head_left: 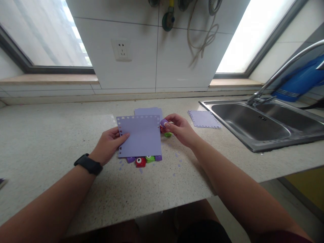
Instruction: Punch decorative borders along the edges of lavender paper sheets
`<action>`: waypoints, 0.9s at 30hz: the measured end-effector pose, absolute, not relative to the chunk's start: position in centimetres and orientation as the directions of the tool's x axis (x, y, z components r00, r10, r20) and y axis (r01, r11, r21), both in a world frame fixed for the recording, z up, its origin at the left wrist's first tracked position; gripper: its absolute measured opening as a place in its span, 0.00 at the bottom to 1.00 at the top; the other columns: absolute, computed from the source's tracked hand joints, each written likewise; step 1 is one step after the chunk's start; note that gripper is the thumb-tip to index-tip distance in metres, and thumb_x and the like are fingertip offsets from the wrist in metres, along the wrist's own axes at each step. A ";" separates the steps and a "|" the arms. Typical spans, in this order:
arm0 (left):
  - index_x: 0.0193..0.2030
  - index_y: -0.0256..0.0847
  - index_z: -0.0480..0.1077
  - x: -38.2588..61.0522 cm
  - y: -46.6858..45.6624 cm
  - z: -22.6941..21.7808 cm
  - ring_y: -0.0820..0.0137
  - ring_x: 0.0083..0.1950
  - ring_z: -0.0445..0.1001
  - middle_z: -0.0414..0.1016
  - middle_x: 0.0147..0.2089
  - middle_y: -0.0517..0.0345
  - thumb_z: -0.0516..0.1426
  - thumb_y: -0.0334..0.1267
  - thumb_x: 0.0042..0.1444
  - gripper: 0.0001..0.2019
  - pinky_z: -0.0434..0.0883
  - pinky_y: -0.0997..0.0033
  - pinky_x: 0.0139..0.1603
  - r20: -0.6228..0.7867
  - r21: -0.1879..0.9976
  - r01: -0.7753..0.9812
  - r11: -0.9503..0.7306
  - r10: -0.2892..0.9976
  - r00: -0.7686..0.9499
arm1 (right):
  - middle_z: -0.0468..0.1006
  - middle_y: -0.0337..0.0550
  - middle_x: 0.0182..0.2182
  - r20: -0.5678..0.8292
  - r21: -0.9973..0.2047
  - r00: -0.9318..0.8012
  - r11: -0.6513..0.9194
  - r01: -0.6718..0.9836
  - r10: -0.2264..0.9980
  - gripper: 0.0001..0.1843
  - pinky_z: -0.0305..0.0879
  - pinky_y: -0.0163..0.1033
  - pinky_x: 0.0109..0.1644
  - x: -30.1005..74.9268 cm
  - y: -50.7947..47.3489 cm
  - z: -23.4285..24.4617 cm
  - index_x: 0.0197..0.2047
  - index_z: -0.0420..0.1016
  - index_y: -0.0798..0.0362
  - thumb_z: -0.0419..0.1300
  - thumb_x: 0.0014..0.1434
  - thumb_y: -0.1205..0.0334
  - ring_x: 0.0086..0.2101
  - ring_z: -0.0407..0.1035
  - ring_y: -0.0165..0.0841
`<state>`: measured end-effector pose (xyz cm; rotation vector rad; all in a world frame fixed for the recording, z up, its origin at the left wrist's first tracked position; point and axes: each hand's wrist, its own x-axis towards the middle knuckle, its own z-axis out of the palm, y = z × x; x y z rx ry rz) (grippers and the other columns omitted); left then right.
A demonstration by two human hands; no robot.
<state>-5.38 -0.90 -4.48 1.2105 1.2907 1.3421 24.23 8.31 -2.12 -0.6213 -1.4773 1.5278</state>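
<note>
My left hand (109,144) holds a lilac paper sheet (140,136) by its left edge, thumb on top, just above the counter. Small heart and round holes run along the sheet's top and left edges. My right hand (178,128) pinches a small purple paper punch (163,122) at the sheet's upper right corner. A green punch (168,134) lies under that hand. Below the sheet's lower edge sit a red punch (140,162), another green punch (150,158) and purple ones (131,159).
More lilac sheets (149,111) lie behind the held one, and a punched lilac sheet (204,118) lies near the steel sink (255,125) and its tap (283,69) at right. Paper bits (177,160) dot the speckled counter (50,135). A wall socket (122,50) is behind.
</note>
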 end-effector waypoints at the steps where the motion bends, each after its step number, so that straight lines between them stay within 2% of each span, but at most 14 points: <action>1: 0.48 0.40 0.82 -5.4 -0.9 -4.5 0.68 0.33 0.79 0.82 0.34 0.56 0.73 0.48 0.52 0.20 0.77 0.72 0.33 0.066 0.998 0.023 -0.063 0.989 -0.129 | 0.82 0.39 0.39 0.224 -0.961 -0.474 0.113 -0.250 0.851 0.21 0.79 0.41 0.45 24.2 8.3 -2.1 0.43 0.76 0.49 0.78 0.55 0.51 0.36 0.81 0.32; 6: 0.47 0.41 0.82 -5.4 -1.0 -4.5 0.71 0.32 0.78 0.80 0.32 0.59 0.73 0.47 0.53 0.18 0.76 0.74 0.34 0.066 0.998 0.009 -0.065 0.990 -0.127 | 0.82 0.39 0.39 0.223 -0.964 -0.479 0.118 -0.240 0.849 0.22 0.78 0.41 0.44 24.3 8.3 -2.1 0.44 0.75 0.50 0.78 0.54 0.50 0.36 0.81 0.32; 23: 0.51 0.39 0.81 -5.5 -0.9 -4.8 0.63 0.39 0.83 0.86 0.43 0.50 0.73 0.50 0.52 0.23 0.80 0.66 0.40 0.068 0.997 0.043 -0.063 0.989 -0.130 | 0.82 0.39 0.39 0.226 -0.963 -0.483 0.120 -0.241 0.846 0.21 0.78 0.42 0.45 24.4 8.1 -1.8 0.43 0.76 0.50 0.78 0.54 0.51 0.36 0.80 0.32; 27: 0.51 0.40 0.81 -5.6 -0.8 -5.0 0.64 0.39 0.83 0.86 0.44 0.49 0.73 0.49 0.52 0.23 0.80 0.67 0.40 0.072 0.997 0.024 -0.069 0.989 -0.127 | 0.82 0.39 0.39 0.222 -0.965 -0.481 0.119 -0.235 0.848 0.21 0.78 0.42 0.45 24.4 8.2 -2.0 0.43 0.75 0.50 0.78 0.54 0.51 0.36 0.80 0.32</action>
